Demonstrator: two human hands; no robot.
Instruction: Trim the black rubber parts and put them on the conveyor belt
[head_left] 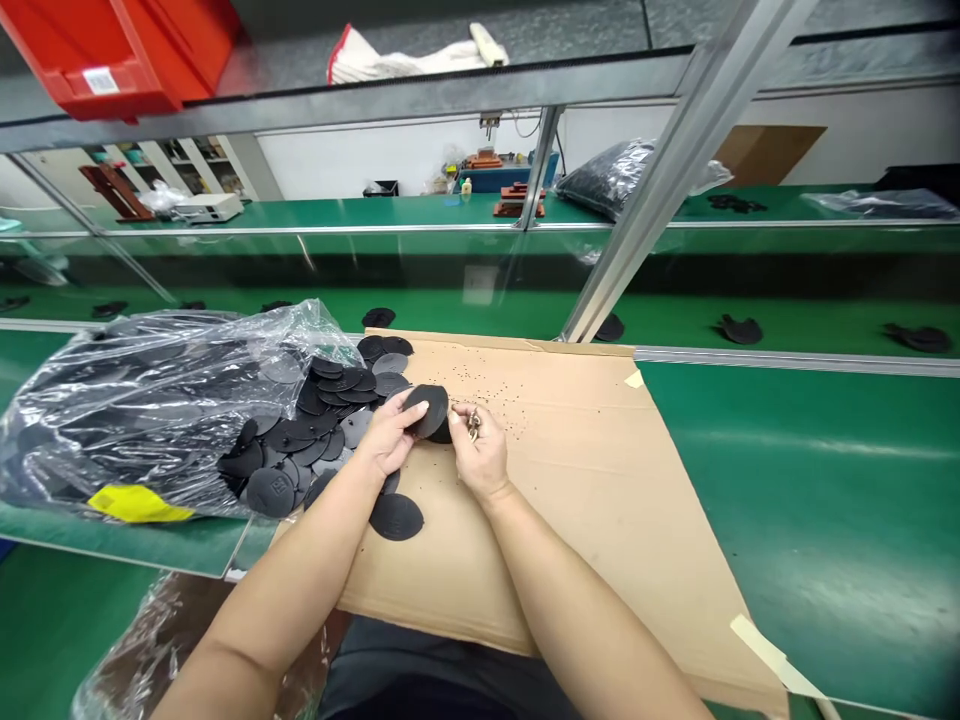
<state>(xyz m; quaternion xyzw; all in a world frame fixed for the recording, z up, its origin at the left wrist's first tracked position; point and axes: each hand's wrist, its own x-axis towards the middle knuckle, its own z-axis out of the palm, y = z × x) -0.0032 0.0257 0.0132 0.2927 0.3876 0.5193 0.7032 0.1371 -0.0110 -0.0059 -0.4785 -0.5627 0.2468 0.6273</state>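
My left hand [388,438] is closed on a black round rubber piece [427,408], thumb pressed on its face, held just above a flat cardboard sheet [570,470]. My right hand [480,455] is pinched on a small metal tool [474,424] at the edge of that piece. A pile of the same black pieces [315,425] spills from a clear plastic bag [150,400] just left of my hands. One loose black piece [396,516] lies on the cardboard under my left wrist. Tiny dark specks [510,400] dot the cardboard beyond my right hand.
The cardboard lies on a green bench [825,480]. A slanted metal post [660,190] rises behind it. A green conveyor [750,310] carries scattered black pieces. A red bin [127,50] and white gloves [405,60] sit on the upper shelf. Another bag [622,175] lies farther back.
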